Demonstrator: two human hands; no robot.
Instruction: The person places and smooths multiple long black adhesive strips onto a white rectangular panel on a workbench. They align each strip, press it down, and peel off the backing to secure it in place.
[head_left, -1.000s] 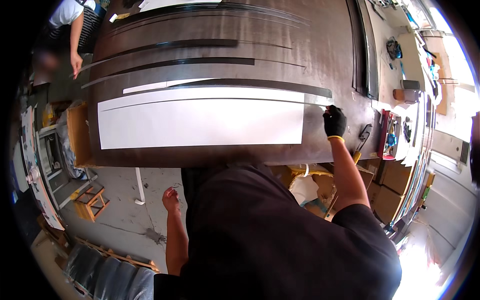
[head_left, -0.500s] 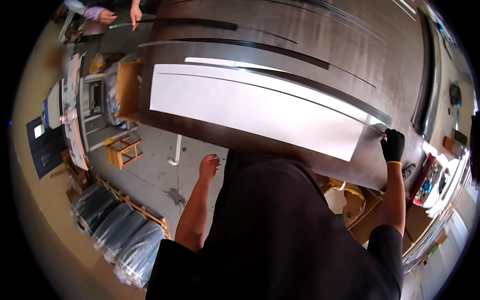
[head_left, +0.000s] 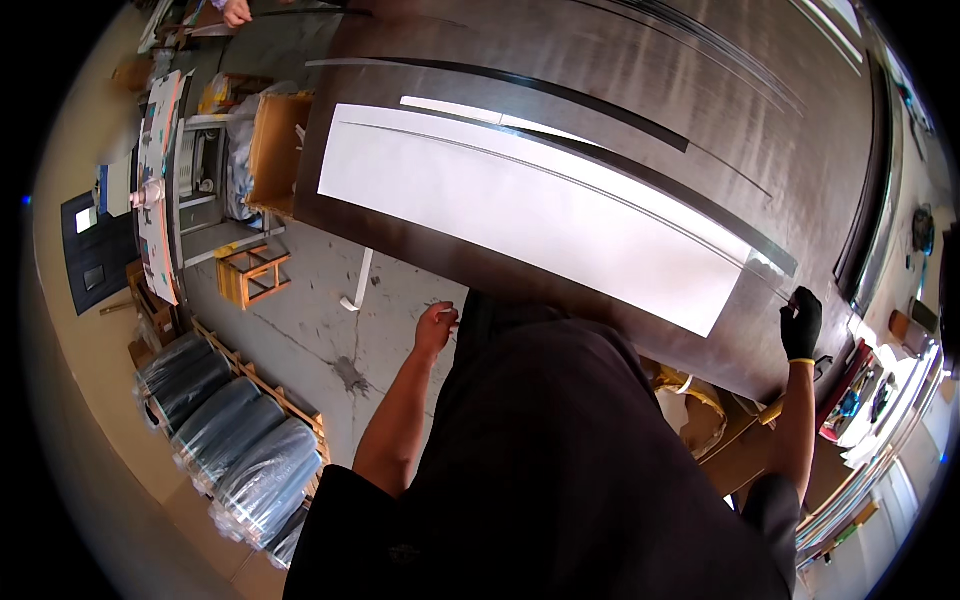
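My right hand [head_left: 800, 322], in a black glove with a yellow cuff, is at the right part of the dark table [head_left: 380, 222]. Its fingertips are closed on the end of a thin strip [head_left: 600, 195] that runs left across a long white sheet [head_left: 520, 235]. A wider dark flat strip [head_left: 690, 200] lies along the sheet's far edge. My left hand [head_left: 437, 328] is bare and hangs beside my body, off the table. Its fingers are curled, and what they hold, if anything, is hidden.
Another dark strip [head_left: 600, 108] lies farther back on the table. At the far left shows a co-worker's hand [head_left: 237, 12]. A cardboard box [head_left: 280, 150], a wooden stool [head_left: 252, 275] and plastic-wrapped rolls [head_left: 265, 470] stand to the left. Below the table's right side is a yellow-rimmed bag [head_left: 700, 410].
The view has shifted, so the table sits a little lower and farther right. Both my hands keep nearly the same pose. The co-worker's hands and dark strip have moved toward the upper left edge.
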